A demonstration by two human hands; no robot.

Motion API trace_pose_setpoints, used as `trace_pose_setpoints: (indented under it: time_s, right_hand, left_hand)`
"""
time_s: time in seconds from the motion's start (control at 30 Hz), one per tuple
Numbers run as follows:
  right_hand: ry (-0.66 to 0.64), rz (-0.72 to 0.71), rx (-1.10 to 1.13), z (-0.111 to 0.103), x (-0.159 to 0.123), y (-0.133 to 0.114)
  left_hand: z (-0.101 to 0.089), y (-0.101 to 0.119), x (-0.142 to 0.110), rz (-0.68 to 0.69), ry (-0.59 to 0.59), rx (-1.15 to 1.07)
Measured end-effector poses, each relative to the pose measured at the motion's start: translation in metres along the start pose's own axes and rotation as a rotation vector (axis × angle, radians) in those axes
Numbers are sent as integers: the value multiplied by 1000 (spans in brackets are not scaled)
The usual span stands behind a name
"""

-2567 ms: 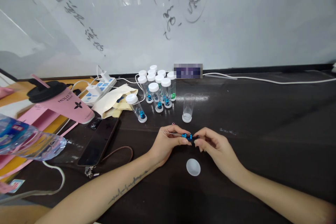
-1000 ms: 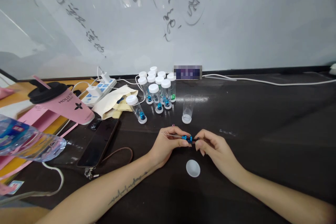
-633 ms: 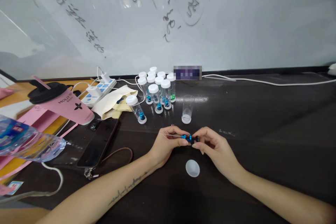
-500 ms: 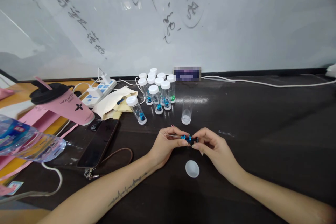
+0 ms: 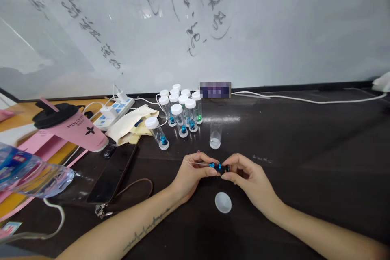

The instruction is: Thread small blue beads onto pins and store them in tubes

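Between my two hands is a small blue-and-black piece (image 5: pixel 219 167) with a thin pale strand running back over the left palm; its exact kind I cannot make out. My left hand (image 5: pixel 193 174) pinches the blue end between thumb and fingers. At the black end, the thumb and index finger of my right hand (image 5: pixel 247 174) are closed on it. Just below lies a round white cap (image 5: pixel 223 202), hollow side up. Beyond the hands stands an uncapped clear tube (image 5: pixel 216 134). Capped clear tubes (image 5: pixel 183 121) with small blue or green pieces inside cluster farther back.
One capped tube (image 5: pixel 158 133) leans apart from the group. To the left are a phone (image 5: pixel 112 174), a pink cup (image 5: pixel 74 126), a plastic bottle (image 5: pixel 33 172), a cloth pouch (image 5: pixel 132 124) and a power strip (image 5: pixel 114 113). A whiteboard (image 5: pixel 274 28) rises behind the dark table.
My right fingers slid left along the black end, exposing more of it. My left hand keeps its pinch. The view has tilted up slightly, so everything sits lower.
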State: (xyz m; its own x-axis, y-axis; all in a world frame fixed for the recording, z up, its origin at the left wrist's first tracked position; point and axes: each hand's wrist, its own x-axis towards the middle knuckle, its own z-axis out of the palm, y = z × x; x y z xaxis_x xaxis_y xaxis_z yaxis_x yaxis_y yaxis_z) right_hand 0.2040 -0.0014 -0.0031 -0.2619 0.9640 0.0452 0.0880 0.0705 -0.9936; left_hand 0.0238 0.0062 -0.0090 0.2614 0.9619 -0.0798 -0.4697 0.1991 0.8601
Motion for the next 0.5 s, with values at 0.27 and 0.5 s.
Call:
trace_pose_setpoints:
  time_s: [0.27,0.5]
  right_hand:
    - [18,-17,-23,-1,-2,1]
    - [51,-86,-52,0,-4,0]
  left_hand:
    - [0,1,0,2,-1,0]
    - [0,1,1,10,-11,8]
